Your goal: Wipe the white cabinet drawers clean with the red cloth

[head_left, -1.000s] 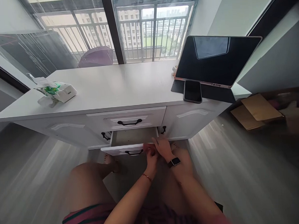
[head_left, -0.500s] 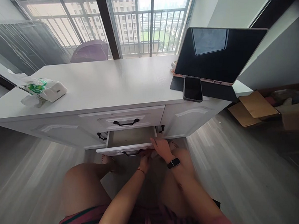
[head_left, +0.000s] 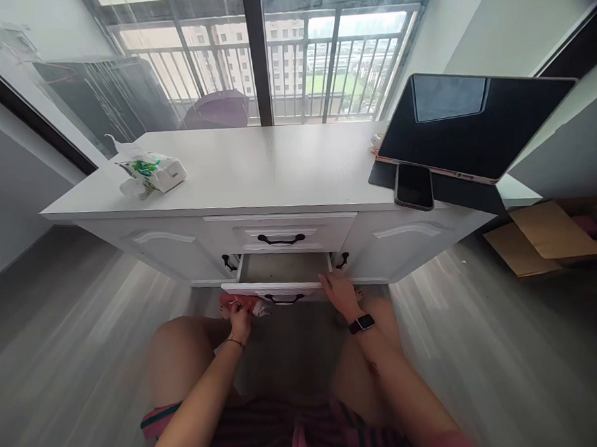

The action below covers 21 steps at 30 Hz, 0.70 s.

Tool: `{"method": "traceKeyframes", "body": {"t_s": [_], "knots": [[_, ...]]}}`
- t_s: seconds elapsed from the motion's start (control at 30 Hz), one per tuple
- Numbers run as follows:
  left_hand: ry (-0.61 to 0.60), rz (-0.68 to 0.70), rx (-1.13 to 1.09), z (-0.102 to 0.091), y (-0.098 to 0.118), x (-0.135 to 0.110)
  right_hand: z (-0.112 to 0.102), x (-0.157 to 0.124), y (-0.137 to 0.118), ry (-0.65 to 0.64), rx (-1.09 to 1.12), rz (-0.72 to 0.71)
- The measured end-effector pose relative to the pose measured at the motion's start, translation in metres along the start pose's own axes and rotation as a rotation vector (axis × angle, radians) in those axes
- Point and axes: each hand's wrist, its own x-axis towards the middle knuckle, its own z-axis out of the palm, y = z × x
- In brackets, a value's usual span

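The lower drawer (head_left: 291,267) of a white cabinet is pulled out, and its inside shows a bare bottom. At the right end of the drawer front, my right hand (head_left: 339,293) rests against the top corner with its fingers stretched out. A watch (head_left: 361,323) is on that wrist. Below the drawer's left end, my left hand (head_left: 240,322) is closed on a soft red-and-white piece (head_left: 240,298), which looks like cloth or a wipe. Part of it is hidden by the fingers. The black handle (head_left: 284,299) of the drawer lies between my hands.
On the cabinet top (head_left: 276,178) are a tissue pack (head_left: 163,172) at left, and a tablet (head_left: 468,128) with a phone (head_left: 413,186) at right. A closed upper drawer (head_left: 308,224) sits above the open one. An open cardboard box (head_left: 554,237) stands on the right.
My left hand has moved left along the drawer front, and the red-and-white piece now shows in it. My right hand stays at the drawer's right corner. The camera view has shifted left.
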Motion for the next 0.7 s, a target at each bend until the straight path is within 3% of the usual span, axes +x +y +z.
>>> {"method": "traceKeyframes", "body": {"t_s": [0.2,0.33,0.53,0.6,0.7], "knots": [[-0.079,0.018,-0.038,0.016,0.017,-0.033,0.003,-0.003,-0.009,0.003,0.010,-0.011],[-0.186,-0.027,-0.057,0.045,0.010,-0.072,0.004,-0.004,-0.013,0.033,0.015,-0.003],[-0.394,-0.207,-0.091,0.092,-0.009,-0.123,0.005,-0.005,-0.012,0.015,0.017,-0.020],[-0.434,-0.250,-0.093,0.097,-0.011,-0.129,0.005,-0.006,-0.010,-0.007,0.004,-0.037],[-0.443,-0.269,-0.086,0.087,-0.002,-0.125,0.006,-0.005,-0.008,-0.005,0.006,-0.033]]}}
